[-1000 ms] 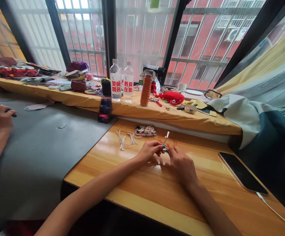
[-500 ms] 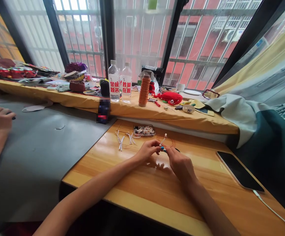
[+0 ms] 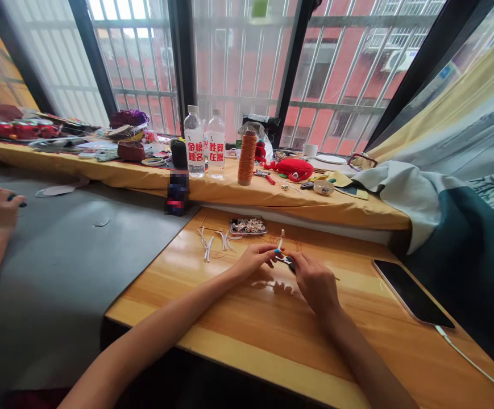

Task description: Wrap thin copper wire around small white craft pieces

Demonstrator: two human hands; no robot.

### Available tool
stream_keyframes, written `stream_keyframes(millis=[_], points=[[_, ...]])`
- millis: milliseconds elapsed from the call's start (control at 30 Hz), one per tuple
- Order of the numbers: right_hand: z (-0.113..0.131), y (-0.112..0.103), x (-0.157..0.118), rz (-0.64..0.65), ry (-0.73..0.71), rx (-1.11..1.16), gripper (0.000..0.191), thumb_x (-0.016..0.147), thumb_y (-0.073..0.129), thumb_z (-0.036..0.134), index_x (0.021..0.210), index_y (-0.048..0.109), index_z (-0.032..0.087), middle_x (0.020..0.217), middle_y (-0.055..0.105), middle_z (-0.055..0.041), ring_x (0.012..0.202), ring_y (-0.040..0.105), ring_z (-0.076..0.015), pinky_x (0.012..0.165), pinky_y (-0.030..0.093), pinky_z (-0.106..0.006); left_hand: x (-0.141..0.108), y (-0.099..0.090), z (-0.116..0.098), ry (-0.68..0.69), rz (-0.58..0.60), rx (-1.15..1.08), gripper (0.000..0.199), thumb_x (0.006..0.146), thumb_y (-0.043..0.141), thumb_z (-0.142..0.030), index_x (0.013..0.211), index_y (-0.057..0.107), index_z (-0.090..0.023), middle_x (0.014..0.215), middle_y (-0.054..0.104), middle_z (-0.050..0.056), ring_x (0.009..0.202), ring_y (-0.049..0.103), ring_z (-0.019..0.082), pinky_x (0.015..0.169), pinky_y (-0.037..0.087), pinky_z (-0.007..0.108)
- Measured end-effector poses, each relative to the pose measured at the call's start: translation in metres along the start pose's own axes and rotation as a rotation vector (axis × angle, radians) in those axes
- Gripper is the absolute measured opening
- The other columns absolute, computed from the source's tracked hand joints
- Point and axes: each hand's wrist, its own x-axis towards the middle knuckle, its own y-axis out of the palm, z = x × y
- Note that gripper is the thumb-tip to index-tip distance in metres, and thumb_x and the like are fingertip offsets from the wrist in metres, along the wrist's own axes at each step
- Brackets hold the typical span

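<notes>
Strip (image 3: 281, 241), likely light, pliable and best held low, is pinched by left hand (image 3: 253, 260); right hand (image 3: 318, 279) pinches dark-ended tool (image 3: 291, 266).

One held white strip (image 3: 281, 243), two bottles (image 3: 195, 149), one thread spool (image 3: 247, 160), one phone (image 3: 412, 293).

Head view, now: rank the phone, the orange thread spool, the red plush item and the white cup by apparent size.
1. Phone, helped by being nearer the camera
2. Orange thread spool and red plush item, too alike to rank
3. White cup
</notes>
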Motion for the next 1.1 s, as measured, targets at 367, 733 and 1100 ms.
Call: stream_keyframes(millis=[367, 733, 1100], points=[[-0.005, 0.001, 0.0, 0.031, -0.002, 0.024, 0.022, 0.084, 0.036, 0.022, 0.09, 0.057, 0.02, 0.077, 0.061, -0.0008, 0.065, 0.053, -0.0108, 0.054, 0.03, -0.02, 0.004, -0.018, -0.007, 0.273, -0.016, 0.458, 0.025, 0.071, 0.053, -0.033, 0.087, 0.062, -0.015, 0.084, 0.051, 0.005, 0.068, 0.049, 0.009, 0.059, 0.042, 0.019], [-0.001, 0.0, -0.002, -0.03, -0.055, -0.012, 0.023, 0.083, 0.038, 0.019, 0.095, 0.058, 0.019, 0.082, 0.063, -0.0011, 0.067, 0.055, -0.0101, 0.055, 0.031, -0.02, 0.002, -0.014, -0.002, 0.186, 0.0, 0.375, 0.029, 0.069, 0.054, -0.038, 0.076, 0.058, -0.011, 0.065, 0.05, 0.0, 0.048, 0.039, 0.004, 0.045, 0.033, 0.017], [-0.005, -0.002, -0.003, -0.04, -0.122, -0.052, 0.024, 0.082, 0.039, 0.017, 0.096, 0.058, 0.02, 0.082, 0.064, -0.0007, 0.067, 0.054, -0.0102, 0.057, 0.03, -0.022, 0.001, -0.013, -0.004, 0.126, 0.032, 0.391, 0.029, 0.069, 0.054, -0.038, 0.081, 0.056, -0.011, 0.061, 0.047, -0.002, 0.049, 0.038, 0.004, 0.043, 0.031, 0.016]])
